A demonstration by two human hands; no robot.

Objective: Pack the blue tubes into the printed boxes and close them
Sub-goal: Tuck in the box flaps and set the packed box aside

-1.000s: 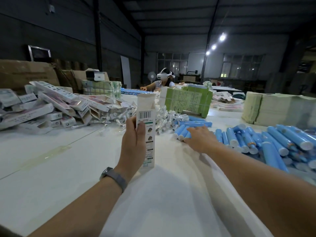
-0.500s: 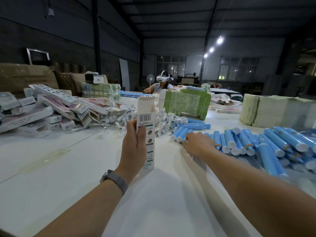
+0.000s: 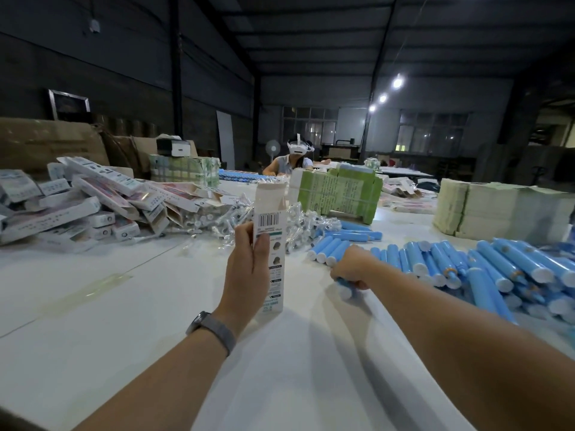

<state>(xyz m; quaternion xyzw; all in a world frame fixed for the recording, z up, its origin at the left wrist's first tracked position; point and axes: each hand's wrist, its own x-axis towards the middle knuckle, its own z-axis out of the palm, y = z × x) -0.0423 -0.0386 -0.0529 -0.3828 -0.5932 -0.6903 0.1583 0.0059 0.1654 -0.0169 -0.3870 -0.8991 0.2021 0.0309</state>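
Observation:
My left hand (image 3: 247, 269) holds a tall white printed box (image 3: 270, 241) upright on the white table (image 3: 93, 321), barcode side facing me, its top flaps open. Just to the right, my right hand (image 3: 351, 269) is closed around a blue tube (image 3: 343, 289) with a white cap, at the near edge of a large pile of blue tubes (image 3: 485, 269) spread across the right side of the table. Most of the held tube is hidden inside my fist.
A heap of printed boxes (image 3: 77, 203) lies at the left, with clear-wrapped small items (image 3: 217, 219) behind the box. Green bundled stacks (image 3: 339, 194) and pale stacks (image 3: 497, 209) stand further back. A person with a headset (image 3: 295, 157) sits at the far end.
My right hand has drawn back from the row of tubes toward me and closed on one tube. My left hand still keeps the box upright in the same spot.

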